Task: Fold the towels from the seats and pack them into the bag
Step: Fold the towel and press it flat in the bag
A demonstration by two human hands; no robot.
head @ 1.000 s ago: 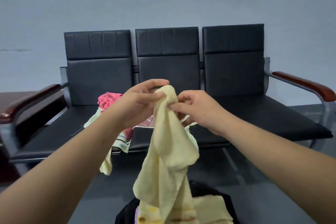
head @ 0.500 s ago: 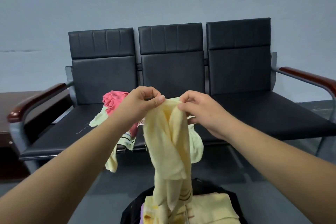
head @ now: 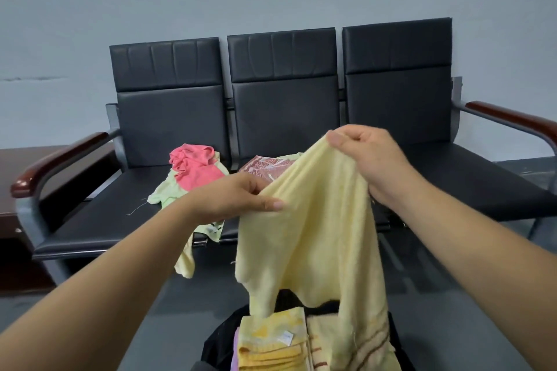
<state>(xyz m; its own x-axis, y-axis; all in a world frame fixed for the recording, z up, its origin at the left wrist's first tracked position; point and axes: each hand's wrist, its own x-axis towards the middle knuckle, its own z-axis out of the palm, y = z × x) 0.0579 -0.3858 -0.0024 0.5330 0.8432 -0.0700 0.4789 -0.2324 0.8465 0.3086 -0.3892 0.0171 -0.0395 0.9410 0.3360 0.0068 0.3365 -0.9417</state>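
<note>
Seats [head: 99,220]: loose towels [head: 168,194] heaped near the middle, not yet folded. Yellow towel [head: 316,235] held in the air above the bag [head: 217,340], top edge slanted, lower end bunched over folded towels [head: 271,346] already inside. Left hand [head: 235,199] pinching the lower corner, right hand [head: 370,159] the higher one, both closed on cloth. Advised: level the corners, pull the edge taut, then halve.
</note>
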